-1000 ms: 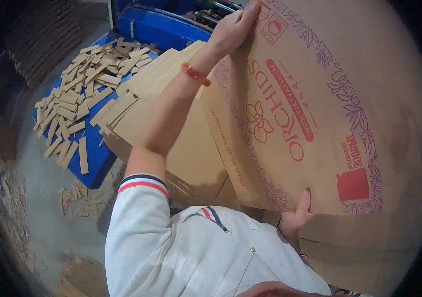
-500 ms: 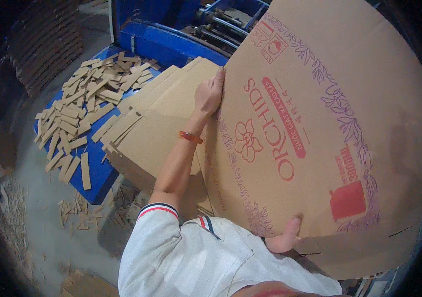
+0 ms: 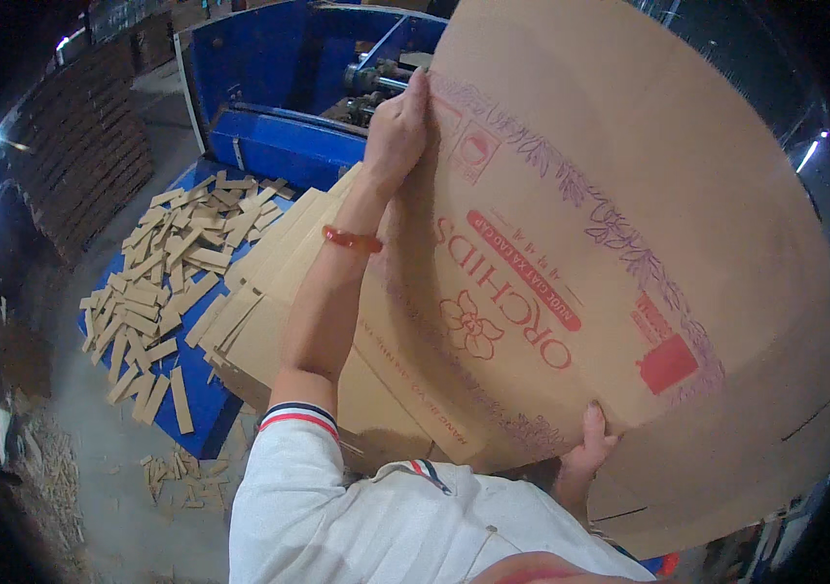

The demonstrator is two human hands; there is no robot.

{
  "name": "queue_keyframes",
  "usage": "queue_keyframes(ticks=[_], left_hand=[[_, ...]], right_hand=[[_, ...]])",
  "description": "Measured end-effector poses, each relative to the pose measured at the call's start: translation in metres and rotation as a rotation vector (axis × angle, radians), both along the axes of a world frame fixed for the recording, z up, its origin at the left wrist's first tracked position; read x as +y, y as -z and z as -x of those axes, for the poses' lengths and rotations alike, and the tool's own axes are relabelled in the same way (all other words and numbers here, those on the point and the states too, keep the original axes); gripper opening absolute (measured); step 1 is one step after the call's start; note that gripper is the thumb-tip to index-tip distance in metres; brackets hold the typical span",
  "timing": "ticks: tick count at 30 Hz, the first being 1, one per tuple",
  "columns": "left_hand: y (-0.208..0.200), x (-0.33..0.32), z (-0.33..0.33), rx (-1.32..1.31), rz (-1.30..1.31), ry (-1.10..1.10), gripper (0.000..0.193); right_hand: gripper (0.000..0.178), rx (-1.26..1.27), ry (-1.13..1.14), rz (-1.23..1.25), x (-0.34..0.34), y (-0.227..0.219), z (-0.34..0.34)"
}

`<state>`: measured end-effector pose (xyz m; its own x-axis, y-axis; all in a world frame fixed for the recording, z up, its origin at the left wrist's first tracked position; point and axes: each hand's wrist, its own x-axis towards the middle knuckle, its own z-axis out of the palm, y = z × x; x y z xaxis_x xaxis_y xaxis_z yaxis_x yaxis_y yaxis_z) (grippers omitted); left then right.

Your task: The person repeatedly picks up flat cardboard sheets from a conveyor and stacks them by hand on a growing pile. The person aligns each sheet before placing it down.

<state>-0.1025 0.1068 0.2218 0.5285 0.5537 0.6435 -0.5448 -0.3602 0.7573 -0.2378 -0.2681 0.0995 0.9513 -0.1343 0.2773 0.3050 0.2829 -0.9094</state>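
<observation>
A large flat cardboard sheet (image 3: pixel 571 243), printed with red lettering, a flower and a purple vine border, spans the right side of the view, bowed and tilted. My left hand (image 3: pixel 400 131) grips its left edge toward the far end, thumb upward and the other fingers hidden behind it. My right hand (image 3: pixel 590 448) holds the near edge, thumb on the printed face and fingers underneath. Below my left forearm lies a stack of plain and printed cardboard sheets (image 3: pixel 284 263), partly covered by the sheet I hold.
Loose cardboard strips (image 3: pixel 167 263) are heaped on a blue table (image 3: pixel 203 423) at the left. Behind it stands a blue machine (image 3: pixel 288 146) with metal rollers (image 3: pixel 376 83). More scraps (image 3: pixel 181 477) litter the grey floor. Tall stacked cardboard (image 3: pixel 74 146) stands at the far left.
Both hands have raised the printed sheet off the stack, and it bows more. My left hand has moved farther up and left. A printed sheet beneath now shows.
</observation>
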Motion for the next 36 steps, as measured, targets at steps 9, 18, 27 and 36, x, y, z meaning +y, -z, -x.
queue_keyframes(ticks=[9, 18, 27, 36], left_hand=[[0.015, -0.013, -0.011, 0.359, -0.156, -0.290, 0.065], [0.263, 0.017, 0.068, 0.889, -0.100, 0.105, 0.072], [0.257, 0.004, 0.079, 1.104, -0.775, -0.107, 0.055], [0.167, -0.139, 0.197, 0.501, -1.146, 0.391, 0.060]], right_hand=[[0.056, 0.060, 0.032, -0.328, -0.005, 0.000, -0.056], [0.050, 0.139, -0.004, 0.355, -0.068, 0.053, -0.153], [0.054, 0.228, -0.062, 0.619, -0.068, 0.132, -0.179], [0.035, 0.220, -0.058, 0.331, -0.053, 0.090, -0.166]])
